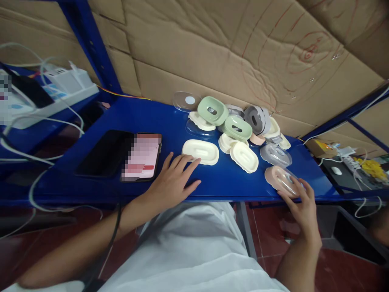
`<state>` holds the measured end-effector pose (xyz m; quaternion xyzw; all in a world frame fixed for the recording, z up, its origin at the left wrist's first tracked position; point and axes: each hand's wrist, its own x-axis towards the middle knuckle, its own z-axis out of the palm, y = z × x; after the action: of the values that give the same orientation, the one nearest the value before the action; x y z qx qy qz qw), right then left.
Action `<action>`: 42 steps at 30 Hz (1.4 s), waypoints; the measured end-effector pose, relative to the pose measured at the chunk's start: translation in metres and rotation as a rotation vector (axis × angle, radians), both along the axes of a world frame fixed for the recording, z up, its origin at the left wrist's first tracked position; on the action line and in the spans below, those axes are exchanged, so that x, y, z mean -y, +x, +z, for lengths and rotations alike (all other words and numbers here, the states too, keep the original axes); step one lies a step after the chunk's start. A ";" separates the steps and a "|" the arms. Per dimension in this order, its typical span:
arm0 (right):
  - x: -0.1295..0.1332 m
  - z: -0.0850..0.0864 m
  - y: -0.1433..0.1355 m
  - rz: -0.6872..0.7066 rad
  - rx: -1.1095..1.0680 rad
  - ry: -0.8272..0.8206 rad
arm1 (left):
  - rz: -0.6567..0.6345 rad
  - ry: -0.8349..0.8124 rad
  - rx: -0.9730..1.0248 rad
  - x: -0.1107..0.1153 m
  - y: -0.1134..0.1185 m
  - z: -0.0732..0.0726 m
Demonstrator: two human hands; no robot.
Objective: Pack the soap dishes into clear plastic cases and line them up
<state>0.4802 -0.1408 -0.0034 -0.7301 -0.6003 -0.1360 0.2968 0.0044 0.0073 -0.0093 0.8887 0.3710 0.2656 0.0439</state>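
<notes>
My left hand (174, 178) lies low over the blue tabletop with its fingers spread. Its fingertips rest at the near edge of a cream oval tray (200, 151) shaped like a soap dish insert. At the front right, my right hand (304, 205) has its thumb and fingers around the end of a pink soap box (275, 176) with a clear cover, which sits on the table. Just behind that box is a loose clear cover (276, 155). Another cream tray (244, 157) leans on a similar piece between the hands.
Green soap box shells (237, 128), grey shells (254, 120) and more cream pieces are heaped along the cardboard wall (194, 52). A phone (142, 158) with a lit screen lies at left beside a dark flat panel (105, 153). White cables and a power strip (67, 91) border the left side.
</notes>
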 end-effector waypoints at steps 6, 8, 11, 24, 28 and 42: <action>-0.051 0.007 0.003 0.054 0.125 -0.082 | 0.000 0.062 -0.020 -0.001 0.000 0.001; -0.067 0.013 -0.007 0.018 0.193 -0.091 | -0.007 0.076 -0.024 -0.001 0.000 0.001; -0.091 0.022 -0.023 -0.066 0.249 -0.166 | -0.012 0.076 -0.028 -0.001 0.000 0.001; -0.104 0.029 0.018 -0.068 0.169 -0.345 | -0.014 0.095 -0.023 0.000 0.000 0.003; -0.099 0.036 0.060 -0.009 0.227 -0.270 | -0.002 0.108 0.011 0.000 0.001 0.004; -0.110 0.019 -0.125 0.553 0.326 -0.116 | -0.066 0.129 -0.022 0.003 -0.002 0.010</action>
<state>0.3553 -0.0312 0.0156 -0.5237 -0.8223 -0.1308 0.1802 0.0026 0.0043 0.0007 0.9044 0.3242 0.2773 -0.0088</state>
